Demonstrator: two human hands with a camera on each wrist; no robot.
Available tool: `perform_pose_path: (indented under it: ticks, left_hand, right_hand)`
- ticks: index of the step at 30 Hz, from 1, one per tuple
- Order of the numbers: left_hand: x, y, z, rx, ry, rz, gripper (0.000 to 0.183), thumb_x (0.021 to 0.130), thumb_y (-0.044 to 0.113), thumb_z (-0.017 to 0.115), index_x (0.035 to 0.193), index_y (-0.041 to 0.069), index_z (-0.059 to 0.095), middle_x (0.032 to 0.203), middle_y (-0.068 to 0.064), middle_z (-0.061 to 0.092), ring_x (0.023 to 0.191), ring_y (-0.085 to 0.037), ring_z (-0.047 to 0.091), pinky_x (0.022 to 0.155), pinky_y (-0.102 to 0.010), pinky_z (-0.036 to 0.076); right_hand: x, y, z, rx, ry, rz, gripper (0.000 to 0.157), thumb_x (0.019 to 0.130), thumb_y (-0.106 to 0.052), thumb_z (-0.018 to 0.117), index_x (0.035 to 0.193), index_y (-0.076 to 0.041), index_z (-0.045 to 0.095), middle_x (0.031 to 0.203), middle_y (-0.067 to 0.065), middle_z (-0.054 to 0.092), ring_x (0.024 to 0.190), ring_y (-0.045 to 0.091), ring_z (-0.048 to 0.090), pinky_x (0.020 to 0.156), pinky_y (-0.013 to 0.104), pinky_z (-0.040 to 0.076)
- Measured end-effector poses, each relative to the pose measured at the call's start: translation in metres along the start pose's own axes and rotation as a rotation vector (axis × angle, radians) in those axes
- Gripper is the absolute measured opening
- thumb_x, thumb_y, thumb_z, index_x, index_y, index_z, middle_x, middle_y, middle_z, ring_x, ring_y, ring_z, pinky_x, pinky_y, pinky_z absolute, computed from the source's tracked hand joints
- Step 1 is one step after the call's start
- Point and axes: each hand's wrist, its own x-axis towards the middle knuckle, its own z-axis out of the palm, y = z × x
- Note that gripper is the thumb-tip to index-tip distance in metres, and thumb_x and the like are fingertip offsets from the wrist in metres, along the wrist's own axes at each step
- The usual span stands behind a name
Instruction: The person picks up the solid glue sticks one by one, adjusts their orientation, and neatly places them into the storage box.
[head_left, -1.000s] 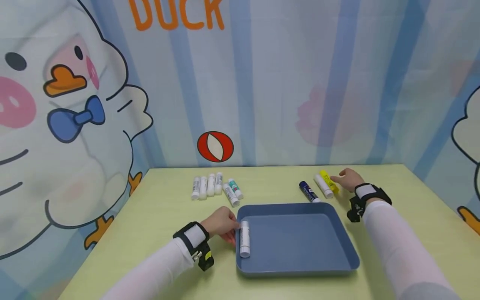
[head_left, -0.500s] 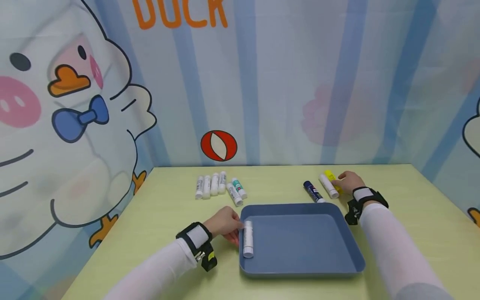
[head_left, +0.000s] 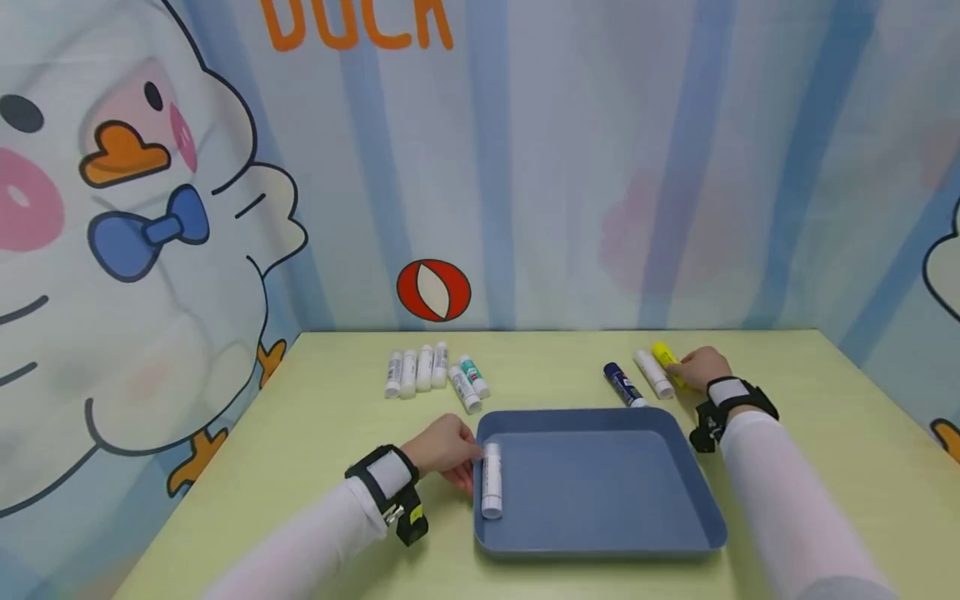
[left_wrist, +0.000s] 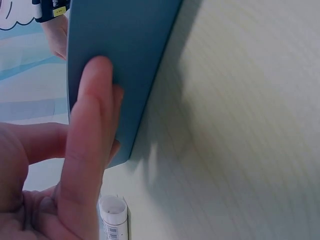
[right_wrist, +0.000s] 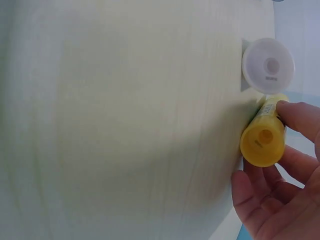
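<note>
My left hand [head_left: 445, 452] pinches the left rim of the blue-grey tray [head_left: 600, 546], the fingers lying along its outer wall [left_wrist: 120, 30] and the thumb partly hidden behind the rim. Inside the tray, along its left side, lies a white glue stick [head_left: 491, 481]. At the back right, my right hand [head_left: 703, 367] holds a yellow glue stick [right_wrist: 263, 145] between thumb and fingers, low at the table; in the head view the hand covers its near part. A white glue stick [head_left: 653, 374] lies just left of it, and a dark blue one [head_left: 623, 384] farther left, behind the tray.
Several white glue sticks [head_left: 424, 367] lie in a row at the back left. Beside them are another white one [head_left: 465, 389] and a green-labelled one [head_left: 474, 375]. A printed cloth [head_left: 555, 167] hangs behind the back edge of the pale yellow table [head_left: 315, 467].
My right hand has closed in leftward from beside the yellow glue stick and now grips it, covering its near part. The left hand stays at the tray rim.
</note>
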Motion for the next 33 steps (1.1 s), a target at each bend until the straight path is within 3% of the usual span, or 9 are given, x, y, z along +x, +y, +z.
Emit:
perform_pose_path:
  ticks: [5,8,13,19,28,33]
  left_hand:
    - [0.004,0.004,0.001,-0.003,-0.007,0.008,0.021,0.093,0.001,0.059,0.071,-0.001,0.058,0.058,-0.013,0.065,0.046,-0.013,0.062,0.046,-0.023,0.053]
    - [0.003,0.006,0.0,0.004,-0.01,0.007,0.02,0.093,0.001,0.059,0.073,-0.002,0.059,0.059,-0.013,0.066,0.047,-0.013,0.062,0.046,-0.024,0.054]
    - [0.004,0.008,-0.002,0.028,-0.008,-0.011,0.02,0.093,0.002,0.059,0.074,-0.002,0.059,0.06,-0.013,0.066,0.047,-0.013,0.062,0.046,-0.023,0.053]
    - [0.007,0.009,-0.002,0.021,-0.019,-0.02,0.022,0.093,0.003,0.06,0.072,-0.001,0.058,0.06,-0.013,0.066,0.046,-0.013,0.062,0.045,-0.023,0.053]
    - [0.006,0.01,-0.004,0.036,0.014,-0.038,0.02,0.094,0.003,0.059,0.074,-0.001,0.058,0.061,-0.013,0.066,0.047,-0.013,0.062,0.047,-0.024,0.054]
    - [0.005,0.007,-0.002,0.034,0.014,-0.034,0.02,0.093,0.002,0.059,0.074,-0.002,0.058,0.061,-0.012,0.066,0.047,-0.013,0.062,0.047,-0.024,0.054]
  right_hand:
    - [-0.006,0.007,-0.01,0.032,0.008,0.042,0.041,0.092,-0.021,0.057,0.102,0.019,0.063,0.075,0.018,0.063,0.062,0.022,0.056,0.052,0.029,0.046]
    - [-0.008,0.01,-0.016,0.041,0.016,0.04,0.042,0.092,-0.021,0.056,0.101,0.019,0.063,0.073,0.016,0.062,0.064,0.023,0.056,0.053,0.03,0.047]
    - [-0.008,0.012,-0.027,0.039,0.054,0.0,0.048,0.094,-0.024,0.053,0.112,0.021,0.059,0.092,0.027,0.065,0.081,0.036,0.061,0.064,0.038,0.051]
    - [-0.018,-0.004,-0.048,0.084,0.059,-0.013,0.057,0.097,-0.028,0.051,0.125,0.021,0.049,0.111,0.035,0.059,0.096,0.045,0.058,0.074,0.047,0.05]
    - [-0.025,-0.039,-0.057,0.197,0.04,-0.065,0.057,0.099,-0.031,0.051,0.128,0.019,0.048,0.121,0.036,0.054,0.107,0.047,0.054,0.087,0.053,0.048]
    - [-0.032,-0.052,-0.057,0.194,0.015,-0.102,0.056,0.099,-0.031,0.052,0.127,0.017,0.05,0.12,0.035,0.055,0.105,0.044,0.055,0.087,0.051,0.048]
